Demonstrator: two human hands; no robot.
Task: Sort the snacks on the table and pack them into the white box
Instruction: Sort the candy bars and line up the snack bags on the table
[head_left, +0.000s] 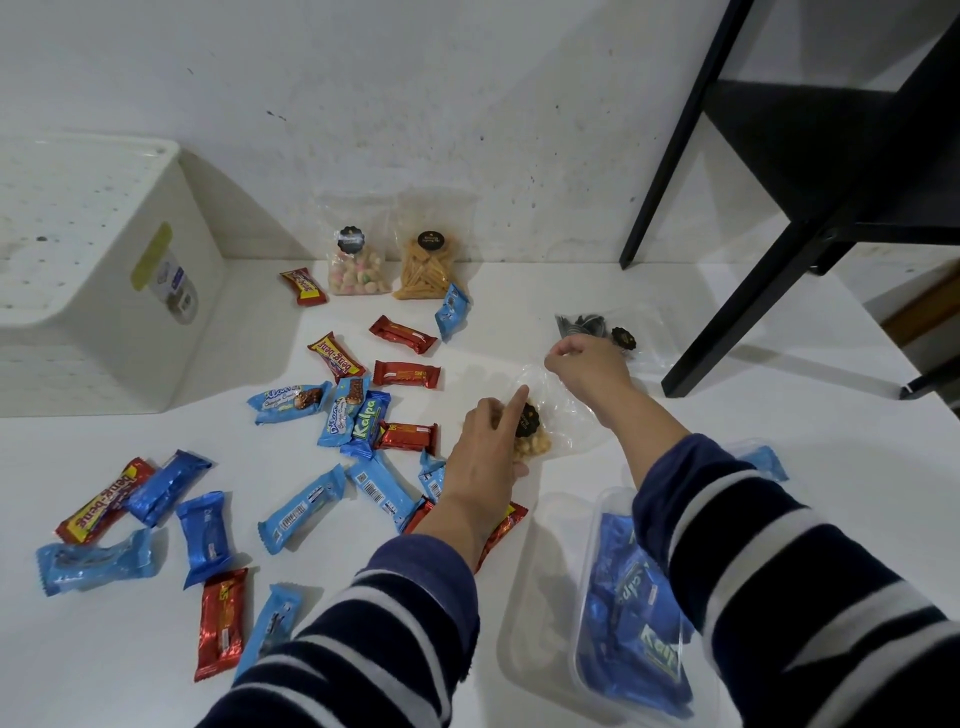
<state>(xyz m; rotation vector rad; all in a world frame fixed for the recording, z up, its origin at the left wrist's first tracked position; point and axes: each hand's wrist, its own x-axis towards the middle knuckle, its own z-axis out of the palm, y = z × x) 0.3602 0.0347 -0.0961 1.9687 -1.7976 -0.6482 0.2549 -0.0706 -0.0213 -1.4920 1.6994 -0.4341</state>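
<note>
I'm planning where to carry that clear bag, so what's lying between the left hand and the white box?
In the head view, loose snack bars lie scattered on the table between the left hand and the white box.

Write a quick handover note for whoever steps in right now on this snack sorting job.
Left hand holds the lower end of a clear bag of pale round snacks; right hand pinches its top edge.
White box stands at the far left; nothing visible inside it yet.
Done: some blue Kalpa packs sit in a clear tray near the right sleeve.
Left: loose red and blue bars lie scattered across the table. Two clear bags, pastel candies and orange sticks, lean against the wall. A bag of dark snacks lies beyond the right hand. All still need sorting and packing.
</note>
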